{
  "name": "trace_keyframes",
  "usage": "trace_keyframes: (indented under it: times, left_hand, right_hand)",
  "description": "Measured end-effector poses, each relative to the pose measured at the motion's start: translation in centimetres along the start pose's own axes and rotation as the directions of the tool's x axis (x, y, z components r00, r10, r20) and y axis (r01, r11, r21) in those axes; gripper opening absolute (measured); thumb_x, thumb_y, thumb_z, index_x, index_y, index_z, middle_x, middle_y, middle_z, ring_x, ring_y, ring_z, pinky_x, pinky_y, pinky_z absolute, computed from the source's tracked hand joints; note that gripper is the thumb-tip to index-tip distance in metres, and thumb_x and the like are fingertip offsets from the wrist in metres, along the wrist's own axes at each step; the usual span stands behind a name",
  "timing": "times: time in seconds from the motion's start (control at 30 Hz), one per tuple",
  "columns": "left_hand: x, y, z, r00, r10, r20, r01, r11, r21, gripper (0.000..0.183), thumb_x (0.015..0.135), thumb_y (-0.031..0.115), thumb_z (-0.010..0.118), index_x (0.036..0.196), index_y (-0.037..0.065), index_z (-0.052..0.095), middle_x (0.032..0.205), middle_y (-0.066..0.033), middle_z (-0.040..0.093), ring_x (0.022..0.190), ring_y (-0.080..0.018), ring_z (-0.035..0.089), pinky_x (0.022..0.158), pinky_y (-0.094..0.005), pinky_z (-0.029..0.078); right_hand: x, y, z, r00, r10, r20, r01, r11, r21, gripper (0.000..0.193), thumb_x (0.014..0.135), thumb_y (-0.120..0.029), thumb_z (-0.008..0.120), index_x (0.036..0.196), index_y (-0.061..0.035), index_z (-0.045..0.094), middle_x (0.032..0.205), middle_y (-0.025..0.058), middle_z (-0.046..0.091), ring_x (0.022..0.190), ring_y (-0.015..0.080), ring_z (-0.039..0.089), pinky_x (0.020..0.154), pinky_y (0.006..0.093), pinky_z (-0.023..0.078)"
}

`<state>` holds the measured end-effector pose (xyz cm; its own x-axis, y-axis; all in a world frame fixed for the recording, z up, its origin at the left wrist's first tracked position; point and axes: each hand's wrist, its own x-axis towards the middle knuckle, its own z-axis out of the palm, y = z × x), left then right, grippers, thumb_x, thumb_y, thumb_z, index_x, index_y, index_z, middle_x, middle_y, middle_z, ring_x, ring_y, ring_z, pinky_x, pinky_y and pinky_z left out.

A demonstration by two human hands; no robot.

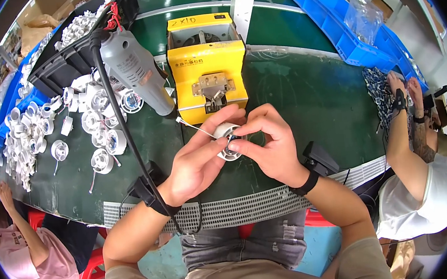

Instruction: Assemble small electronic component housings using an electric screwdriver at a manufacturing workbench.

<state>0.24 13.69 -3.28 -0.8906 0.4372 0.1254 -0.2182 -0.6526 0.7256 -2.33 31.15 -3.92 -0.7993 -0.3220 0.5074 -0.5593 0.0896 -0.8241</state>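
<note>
Between my hands, above the green workbench, is a white round plastic housing (226, 130) with a small circuit board showing inside. A thin white wire with a small connector sticks out from it to the left. My left hand (199, 157) cups the housing from the left, its thumb on the housing's open face. From the right, my right hand (271, 144) pinches at the inside with thumb and forefinger; any small part there is too hidden to make out. Just beyond my hands stands a yellow screw feeder (208, 60) with a metal outlet block on its front.
A grey power tool (133, 67) with a black cable (118, 109) hangs left of the feeder. Loose white housings (98, 119) lie on the left, below a black crate (60, 69). Blue bins (357, 51) stand far right. Co-workers sit on both sides; wires are piled (378, 92) at right.
</note>
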Motion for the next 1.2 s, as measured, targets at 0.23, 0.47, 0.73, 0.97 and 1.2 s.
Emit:
trace_keyframes:
  times: [0.23,0.47,0.73,0.97,1.2]
  left_hand:
    - [0.2,-0.5,-0.3,0.998,0.046,0.045,-0.051,0.994,0.098,0.06,0.094,0.006,0.045,0.148,0.009,0.018,0.141,-0.0086,0.036,0.126,-0.0189,0.039,0.107,-0.0364,0.03]
    - [0.7,0.6,-1.8,0.986,-0.164,-0.038,0.164,0.881,0.444,0.053,0.094,0.002,0.049,0.143,0.004,0.029,0.118,-0.0051,0.053,0.104,-0.014,0.055,0.085,-0.0339,0.055]
    - [1.1,0.4,-3.2,0.964,-0.254,-0.076,0.264,0.885,0.383,0.04,0.091,0.006,0.049,0.129,-0.004,0.044,0.115,-0.011,0.056,0.099,-0.0202,0.06,0.079,-0.0353,0.058]
    - [1.0,0.4,-3.2,0.975,-0.19,-0.114,0.219,0.906,0.362,0.039,0.096,0.021,0.051,0.13,0.002,0.043,0.119,-0.0112,0.056,0.101,-0.0217,0.06,0.076,-0.0405,0.058]
    - [1.6,-0.3,-3.6,0.931,-0.295,-0.213,0.346,0.898,0.27,0.035,0.092,0.008,0.045,0.126,-0.002,0.044,0.102,-0.0133,0.057,0.081,-0.0219,0.064,0.074,-0.0346,0.058]
  right_hand:
    - [0.3,-0.1,0.5,0.97,0.229,0.082,-0.243,0.894,0.376,0.026,0.08,-0.005,0.073,0.1,0.0012,0.059,0.1,0.0083,0.064,0.09,0.0119,0.062,0.072,0.0242,0.051]
    - [0.7,1.1,-0.3,0.964,0.262,0.054,-0.265,0.962,0.069,0.011,0.087,-0.006,0.064,0.094,0.0024,0.065,0.09,0.0074,0.066,0.074,0.0087,0.061,0.061,0.024,0.05]
    - [6.6,-2.9,4.5,0.977,-0.197,-0.084,0.164,0.941,-0.296,0.05,0.075,-0.012,0.076,0.118,0.0003,0.054,0.101,0.0144,0.065,0.091,0.0222,0.065,0.083,0.0328,0.051]
    - [10.1,-4.2,9.4,0.994,0.096,0.058,-0.084,0.981,-0.177,0.061,0.076,-0.024,0.076,0.122,-0.0018,0.043,0.107,0.0193,0.061,0.091,0.0272,0.064,0.08,0.0356,0.05]
    - [10.9,-5.4,5.9,0.838,-0.108,-0.534,0.273,0.932,0.24,0.042,0.095,-0.023,0.044,0.128,-0.0009,0.031,0.068,0.0079,0.049,0.048,0.0153,0.049,0.045,0.0305,0.044]
